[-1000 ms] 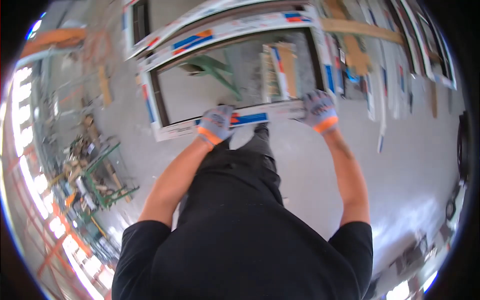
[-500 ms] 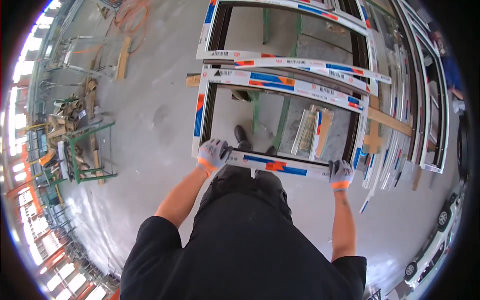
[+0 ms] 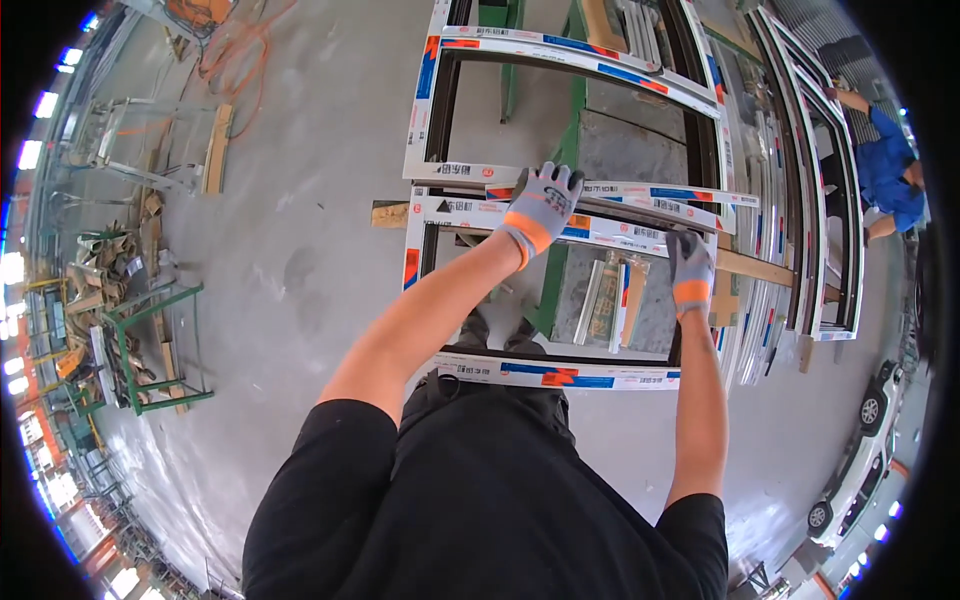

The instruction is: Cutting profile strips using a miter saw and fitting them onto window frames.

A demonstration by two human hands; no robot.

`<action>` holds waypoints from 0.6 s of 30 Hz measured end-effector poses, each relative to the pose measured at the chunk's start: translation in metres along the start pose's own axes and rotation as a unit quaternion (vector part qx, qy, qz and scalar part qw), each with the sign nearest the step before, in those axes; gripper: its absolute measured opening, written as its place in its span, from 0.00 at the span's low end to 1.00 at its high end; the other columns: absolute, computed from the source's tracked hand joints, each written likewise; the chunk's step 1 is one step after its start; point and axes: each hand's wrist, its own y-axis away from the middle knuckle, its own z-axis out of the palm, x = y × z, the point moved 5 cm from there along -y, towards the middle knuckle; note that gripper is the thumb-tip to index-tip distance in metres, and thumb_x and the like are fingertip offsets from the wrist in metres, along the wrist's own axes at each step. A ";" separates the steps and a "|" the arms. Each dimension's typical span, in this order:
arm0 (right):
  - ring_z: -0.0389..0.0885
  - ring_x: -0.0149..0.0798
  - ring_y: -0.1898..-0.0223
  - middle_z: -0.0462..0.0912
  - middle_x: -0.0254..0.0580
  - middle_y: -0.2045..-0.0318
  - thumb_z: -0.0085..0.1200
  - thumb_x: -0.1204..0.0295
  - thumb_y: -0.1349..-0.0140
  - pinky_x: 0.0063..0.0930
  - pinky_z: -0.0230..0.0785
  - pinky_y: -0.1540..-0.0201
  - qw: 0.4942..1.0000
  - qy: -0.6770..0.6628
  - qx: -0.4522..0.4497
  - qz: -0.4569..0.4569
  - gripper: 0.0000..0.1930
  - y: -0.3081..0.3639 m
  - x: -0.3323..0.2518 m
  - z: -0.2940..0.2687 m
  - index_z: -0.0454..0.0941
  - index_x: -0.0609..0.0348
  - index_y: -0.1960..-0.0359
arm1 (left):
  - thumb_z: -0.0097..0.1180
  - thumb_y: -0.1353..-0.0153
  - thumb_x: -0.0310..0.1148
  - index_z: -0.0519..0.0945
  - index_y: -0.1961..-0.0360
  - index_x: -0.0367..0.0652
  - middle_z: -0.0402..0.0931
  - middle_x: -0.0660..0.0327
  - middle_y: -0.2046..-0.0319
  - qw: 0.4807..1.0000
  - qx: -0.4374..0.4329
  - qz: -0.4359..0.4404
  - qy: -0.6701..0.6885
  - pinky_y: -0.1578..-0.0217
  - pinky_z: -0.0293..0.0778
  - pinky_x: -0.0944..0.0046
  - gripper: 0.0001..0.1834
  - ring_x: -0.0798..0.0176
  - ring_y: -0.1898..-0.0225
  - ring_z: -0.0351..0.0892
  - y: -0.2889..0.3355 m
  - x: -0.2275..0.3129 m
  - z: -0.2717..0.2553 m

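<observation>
1. In the head view we look down on a workshop with a grey floor (image 3: 310, 230); to our left are a green rack (image 3: 155, 340), a scrap heap (image 3: 110, 265), a plank (image 3: 217, 150) and an orange hose (image 3: 240, 60).
2. To our right we see more frames (image 3: 838, 334), a co-worker (image 3: 885, 180) in blue beside them, and, lower down, a white car (image 3: 850, 475).
3. The near frame (image 3: 555, 374) lies just in front of us, its closest bar by our waist; our shoes (image 3: 475, 325) and part of a green stand (image 3: 550, 290) show through it.
4. The far frame (image 3: 426, 80) is just beyond, and a loose strip (image 3: 690, 194) runs along where the two meet.
5. Our left hand (image 3: 543, 205) is over the strip and the near frame's far bar, fingers slightly apart — we cannot tell whether it grips either.
6. Our right hand (image 3: 690, 265) is at the near frame's far right corner, fingers close together; whether they pinch the edge, we cannot tell.
7. A wooden beam (image 3: 755, 268) sticks out right of that corner.
</observation>
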 end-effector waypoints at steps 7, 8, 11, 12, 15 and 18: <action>0.82 0.34 0.75 0.84 0.39 0.71 0.61 0.59 0.36 0.32 0.77 0.75 0.806 -0.493 -0.170 0.279 0.14 0.037 -0.017 0.136 0.78 0.56 0.59 | 0.48 0.35 0.44 0.75 0.45 0.40 0.74 0.53 0.52 0.991 0.024 0.020 0.128 0.55 0.70 0.52 0.23 0.51 0.49 0.71 0.056 0.086 0.034; 0.83 0.35 0.73 0.83 0.39 0.72 0.63 0.59 0.37 0.33 0.77 0.73 0.818 -0.495 -0.137 0.260 0.16 0.045 -0.018 0.138 0.78 0.57 0.60 | 0.49 0.35 0.47 0.75 0.45 0.40 0.73 0.51 0.50 0.979 0.008 0.021 0.202 0.55 0.71 0.51 0.25 0.51 0.48 0.71 0.068 0.101 0.044; 0.83 0.39 0.71 0.83 0.41 0.73 0.64 0.58 0.39 0.34 0.77 0.68 0.928 -0.319 -0.097 0.167 0.18 0.054 0.014 0.120 0.78 0.60 0.59 | 0.50 0.36 0.50 0.71 0.37 0.43 0.68 0.46 0.41 0.948 -0.053 0.112 0.295 0.46 0.69 0.46 0.30 0.46 0.40 0.68 0.090 0.131 0.047; 0.84 0.42 0.71 0.83 0.43 0.73 0.64 0.57 0.39 0.35 0.77 0.66 0.986 -0.123 -0.082 0.082 0.20 0.051 0.025 0.109 0.78 0.61 0.57 | 0.50 0.36 0.50 0.71 0.37 0.43 0.68 0.46 0.41 0.949 -0.057 0.106 0.293 0.46 0.69 0.46 0.30 0.46 0.40 0.68 0.086 0.125 0.044; 0.85 0.51 0.65 0.85 0.51 0.66 0.64 0.51 0.42 0.43 0.76 0.61 0.991 0.034 -0.131 -0.016 0.26 0.018 0.031 0.043 0.78 0.58 0.52 | 0.53 0.39 0.55 0.71 0.37 0.44 0.68 0.47 0.41 0.984 0.079 0.050 0.154 0.42 0.65 0.45 0.34 0.46 0.40 0.68 0.045 0.066 -0.005; 0.83 0.50 0.56 0.83 0.51 0.56 0.61 0.53 0.39 0.44 0.73 0.52 0.958 0.119 -0.148 -0.214 0.25 -0.028 0.015 -0.006 0.75 0.57 0.48 | 0.56 0.40 0.54 0.73 0.40 0.48 0.72 0.52 0.43 0.970 0.241 0.000 0.024 0.35 0.58 0.47 0.31 0.47 0.43 0.72 -0.007 -0.006 -0.058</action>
